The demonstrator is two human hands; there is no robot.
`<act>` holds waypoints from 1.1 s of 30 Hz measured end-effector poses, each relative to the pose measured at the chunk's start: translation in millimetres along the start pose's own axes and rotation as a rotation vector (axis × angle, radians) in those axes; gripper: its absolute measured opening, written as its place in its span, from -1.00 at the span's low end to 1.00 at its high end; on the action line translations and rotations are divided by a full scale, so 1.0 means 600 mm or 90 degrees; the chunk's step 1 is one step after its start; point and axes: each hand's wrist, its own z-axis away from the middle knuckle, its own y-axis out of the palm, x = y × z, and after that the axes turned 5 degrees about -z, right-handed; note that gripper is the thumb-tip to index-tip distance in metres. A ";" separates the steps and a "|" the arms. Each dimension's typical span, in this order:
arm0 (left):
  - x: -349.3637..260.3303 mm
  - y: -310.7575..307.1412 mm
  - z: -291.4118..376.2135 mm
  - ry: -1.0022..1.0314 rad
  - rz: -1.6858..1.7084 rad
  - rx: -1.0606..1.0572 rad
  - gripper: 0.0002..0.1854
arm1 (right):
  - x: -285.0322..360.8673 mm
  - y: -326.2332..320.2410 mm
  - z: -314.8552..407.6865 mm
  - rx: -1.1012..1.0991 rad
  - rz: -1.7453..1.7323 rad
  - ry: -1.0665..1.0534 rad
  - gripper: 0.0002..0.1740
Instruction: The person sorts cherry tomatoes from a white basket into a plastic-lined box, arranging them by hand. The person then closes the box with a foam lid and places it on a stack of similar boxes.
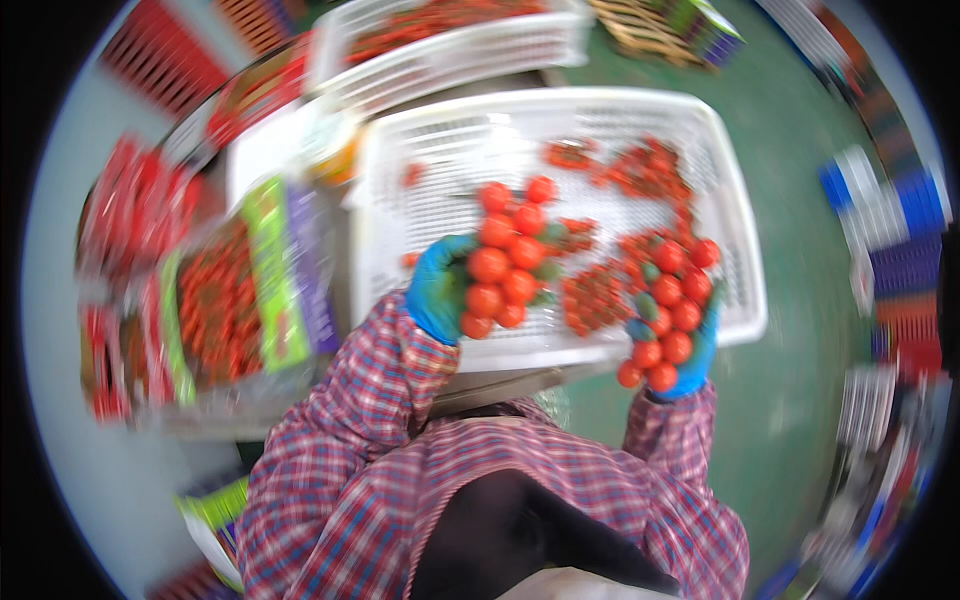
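In blue gloves stained green, both my hands are raised over a large white perforated plastic crate (442,142). My left hand (442,285) holds a truss of red cherry tomatoes (502,262), with its green-stained fingertips showing at the truss's right side. A second truss of cherry tomatoes (671,311) rests in my right hand (701,349), whose fingertips show on its left side. The two trusses are apart. Below them in the crate lie several more bunches of cherry tomatoes (596,296), mostly towards the right, somewhat blurred.
Left of the crate stands an open green and purple box (274,277) filled with tomatoes, beside red plastic-wrapped packages (131,217). Beyond the crate is another white crate (465,56) of tomatoes. A wooden pallet (637,34) lies on the green floor (795,247); stacked crates (904,262) stand far right.
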 end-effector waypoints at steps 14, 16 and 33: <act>-0.457 -0.193 0.579 0.016 -1.695 -0.756 -0.34 | -0.631 0.290 -0.199 0.447 0.622 -0.062 -0.13; -0.496 -0.241 0.596 0.022 -1.743 -0.657 -0.33 | -0.738 0.319 -0.245 0.595 0.701 -0.159 -0.13; -0.500 -0.256 0.615 -0.070 -1.582 -0.662 -0.37 | -0.840 0.276 -0.368 0.886 1.398 -0.462 -0.15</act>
